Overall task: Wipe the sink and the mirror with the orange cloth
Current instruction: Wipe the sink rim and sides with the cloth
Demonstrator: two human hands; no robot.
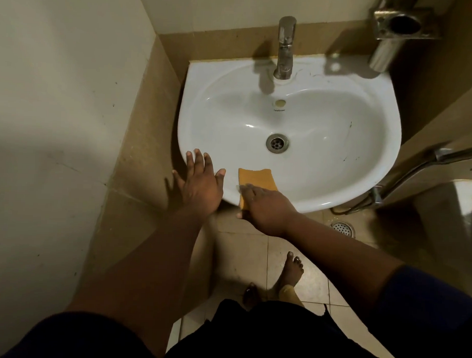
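Orange cloth [257, 178] pressed on sink [364, 156] rim by right hand [266, 206]; left hand [201, 183] splayed.

Location: a small bathroom, apparently domestic. Indicators: a white ceramic basin [298, 122] mounted in a corner, fitted with a chrome tap [285, 46] and a drain [277, 143]; a steel holder [395, 31] fixed to the wall; tan wall tiles [140, 138]; a tiled floor [256, 254] with a round floor drain [342, 228] (beside the basin's base); a bare foot [290, 274] on the tiles.
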